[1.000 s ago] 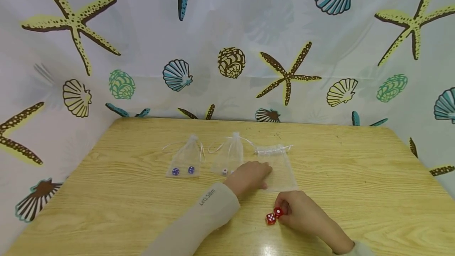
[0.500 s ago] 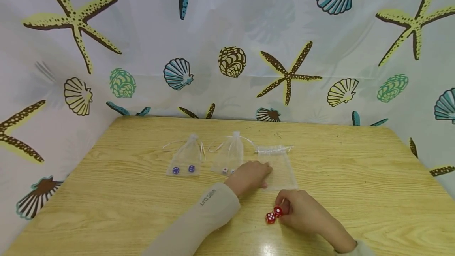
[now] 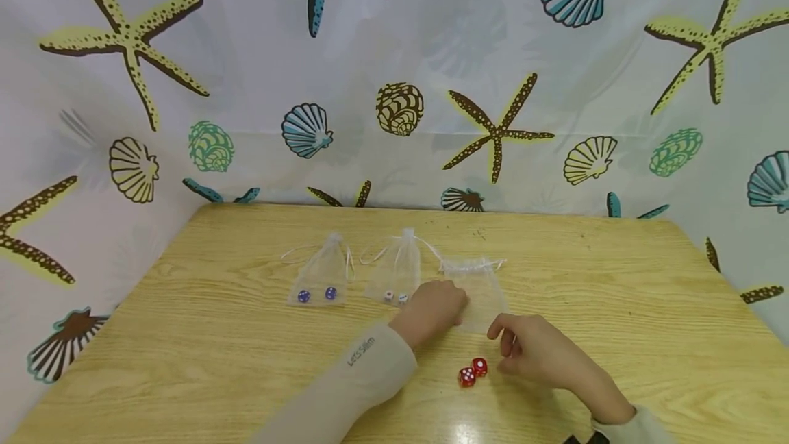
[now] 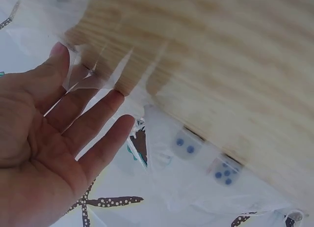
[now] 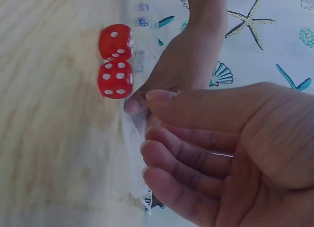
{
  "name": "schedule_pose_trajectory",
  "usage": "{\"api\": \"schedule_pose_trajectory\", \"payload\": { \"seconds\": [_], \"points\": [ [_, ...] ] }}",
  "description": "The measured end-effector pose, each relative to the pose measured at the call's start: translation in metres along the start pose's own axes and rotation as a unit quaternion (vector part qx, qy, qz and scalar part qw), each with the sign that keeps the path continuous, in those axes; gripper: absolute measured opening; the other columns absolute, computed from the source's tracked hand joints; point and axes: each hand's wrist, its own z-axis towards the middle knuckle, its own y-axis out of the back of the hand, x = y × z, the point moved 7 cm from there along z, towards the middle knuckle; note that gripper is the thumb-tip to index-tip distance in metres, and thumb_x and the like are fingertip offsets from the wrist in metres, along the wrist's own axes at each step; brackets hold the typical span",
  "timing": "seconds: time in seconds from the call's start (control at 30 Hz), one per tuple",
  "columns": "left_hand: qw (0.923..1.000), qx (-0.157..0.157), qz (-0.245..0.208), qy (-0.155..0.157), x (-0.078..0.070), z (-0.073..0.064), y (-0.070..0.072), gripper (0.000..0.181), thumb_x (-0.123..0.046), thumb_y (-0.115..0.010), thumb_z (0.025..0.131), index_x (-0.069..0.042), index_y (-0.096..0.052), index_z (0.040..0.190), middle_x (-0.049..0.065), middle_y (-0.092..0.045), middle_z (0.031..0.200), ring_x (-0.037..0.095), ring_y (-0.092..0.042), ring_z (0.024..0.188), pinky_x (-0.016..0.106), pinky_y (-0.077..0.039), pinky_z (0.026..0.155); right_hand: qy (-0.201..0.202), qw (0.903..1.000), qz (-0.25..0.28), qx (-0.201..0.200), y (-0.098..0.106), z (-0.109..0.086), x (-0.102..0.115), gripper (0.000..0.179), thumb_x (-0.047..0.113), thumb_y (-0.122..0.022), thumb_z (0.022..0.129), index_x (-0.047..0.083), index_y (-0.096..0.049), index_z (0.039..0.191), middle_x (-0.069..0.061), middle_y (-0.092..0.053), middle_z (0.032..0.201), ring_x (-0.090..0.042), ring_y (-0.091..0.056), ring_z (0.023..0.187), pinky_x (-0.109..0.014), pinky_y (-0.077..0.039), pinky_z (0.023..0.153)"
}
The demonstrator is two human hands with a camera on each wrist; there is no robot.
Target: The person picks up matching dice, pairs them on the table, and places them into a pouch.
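My left hand (image 3: 433,310) is at the left side of a flat sheer drawstring pouch (image 3: 485,293). In the left wrist view its thumb and forefinger pinch the thin fabric, while the other fingers are spread. My right hand (image 3: 539,351) hovers over the table just right of two red dice (image 3: 473,372). Its fingers bend loosely with nothing between them, as the right wrist view shows. The red dice (image 5: 116,62) lie against each other on the wood, apart from the fingertips. No dice show inside the pouch at my left hand.
To the left lie two cinched sheer pouches: one pouch (image 3: 394,269) with two white dice (image 3: 396,297), another (image 3: 320,276) with two blue dice (image 3: 317,294). A white curtain (image 3: 345,67) printed with starfish and shells surrounds the wooden table (image 3: 203,334).
My right hand has let go of the red die and moved slightly right and away. My left hand has shifted a little, and the pouch beneath it has changed shape, its right edge drawn leftward.
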Motion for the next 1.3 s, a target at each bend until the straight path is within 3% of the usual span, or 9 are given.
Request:
{"api": "schedule_pose_trajectory", "payload": {
  "seconds": [0.13, 0.27, 0.4, 0.63, 0.8, 0.93, 1.03, 1.2, 1.3],
  "points": [
    [0.9986, -0.022, 0.048, 0.007, -0.003, 0.0, 0.002, 0.016, -0.013, -0.062, 0.088, -0.015, -0.066, 0.072, -0.002, -0.064, 0.07, 0.009, -0.053, 0.058, 0.025, -0.049, 0.053, 0.0, 1.0, -0.003, -0.009, 0.007, 0.003, 0.002, 0.027, 0.005, -0.076, 0.077, 0.004, -0.062, 0.099, 0.006, -0.058, 0.073, -0.002, -0.049, 0.063, -0.02, -0.043, 0.057],
    [0.9967, -0.031, 0.074, 0.008, -0.004, -0.003, 0.004, 0.019, -0.01, -0.059, 0.09, -0.017, -0.069, 0.075, -0.001, -0.066, 0.072, 0.011, -0.059, 0.062, 0.026, -0.051, 0.054, -0.007, 0.9998, -0.007, -0.018, 0.014, 0.005, 0.006, 0.026, 0.006, -0.075, 0.078, 0.004, -0.062, 0.1, 0.005, -0.059, 0.074, -0.003, -0.049, 0.062, -0.02, -0.043, 0.055],
    [0.9976, -0.036, 0.059, 0.011, -0.001, -0.006, 0.006, 0.019, -0.01, -0.06, 0.089, -0.018, -0.069, 0.075, -0.001, -0.066, 0.072, 0.012, -0.061, 0.064, 0.026, -0.05, 0.055, -0.025, 0.9993, -0.002, -0.027, 0.023, 0.008, 0.007, 0.027, 0.008, -0.074, 0.08, 0.003, -0.062, 0.103, 0.003, -0.059, 0.076, -0.006, -0.051, 0.062, -0.021, -0.044, 0.055],
    [0.9969, -0.077, -0.003, 0.019, 0.008, -0.015, 0.02, 0.022, -0.008, -0.057, 0.091, -0.017, -0.069, 0.075, 0.0, -0.065, 0.069, 0.014, -0.058, 0.064, 0.028, -0.045, 0.053, -0.058, 0.9964, -0.001, -0.061, 0.044, 0.012, 0.008, 0.028, 0.008, -0.074, 0.08, 0.002, -0.061, 0.104, 0.0, -0.059, 0.075, -0.01, -0.052, 0.062, -0.024, -0.044, 0.056],
    [0.9929, -0.116, 0.01, 0.024, 0.011, -0.023, 0.031, 0.022, -0.006, -0.057, 0.092, -0.019, -0.073, 0.084, -0.001, -0.068, 0.071, 0.012, -0.058, 0.058, 0.027, -0.045, 0.049, -0.068, 0.9938, -0.007, -0.088, 0.057, 0.014, 0.012, 0.027, 0.011, -0.073, 0.081, 0.001, -0.062, 0.104, -0.001, -0.06, 0.077, -0.012, -0.054, 0.064, -0.026, -0.044, 0.056],
    [0.9898, -0.139, 0.017, 0.026, 0.012, -0.029, 0.038, 0.02, -0.006, -0.058, 0.091, -0.02, -0.073, 0.087, -0.003, -0.069, 0.07, 0.009, -0.049, 0.05, 0.026, -0.042, 0.046, -0.071, 0.9916, -0.014, -0.107, 0.064, 0.018, 0.014, 0.025, 0.014, -0.072, 0.084, 0.001, -0.062, 0.103, -0.003, -0.06, 0.081, -0.013, -0.056, 0.07, -0.027, -0.046, 0.061],
    [0.9835, -0.177, 0.035, 0.017, 0.01, -0.035, 0.046, 0.018, -0.007, -0.061, 0.09, -0.021, -0.073, 0.092, -0.005, -0.072, 0.078, 0.008, -0.05, 0.049, 0.025, -0.043, 0.047, -0.071, 0.9899, -0.015, -0.122, 0.068, 0.021, 0.017, 0.024, 0.016, -0.07, 0.086, 0.001, -0.063, 0.103, -0.006, -0.061, 0.086, -0.015, -0.057, 0.075, -0.029, -0.048, 0.064],
    [0.9685, -0.239, 0.07, 0.004, 0.008, -0.045, 0.056, 0.024, -0.009, -0.065, 0.087, -0.022, -0.074, 0.104, -0.009, -0.072, 0.106, 0.009, -0.064, 0.059, 0.023, -0.048, 0.053, -0.078, 0.9862, -0.007, -0.146, 0.074, 0.022, 0.019, 0.026, 0.018, -0.068, 0.087, 0.001, -0.063, 0.106, -0.01, -0.063, 0.094, -0.019, -0.058, 0.081, -0.032, -0.05, 0.068],
    [0.9624, -0.26, 0.077, 0.006, 0.01, -0.05, 0.061, 0.024, -0.009, -0.067, 0.086, -0.021, -0.074, 0.106, -0.009, -0.071, 0.108, 0.009, -0.068, 0.068, 0.022, -0.049, 0.055, -0.089, 0.9827, -0.007, -0.162, 0.077, 0.021, 0.019, 0.027, 0.019, -0.068, 0.088, 0.0, -0.062, 0.107, -0.012, -0.064, 0.096, -0.021, -0.059, 0.083, -0.034, -0.051, 0.068]
  ]
}}
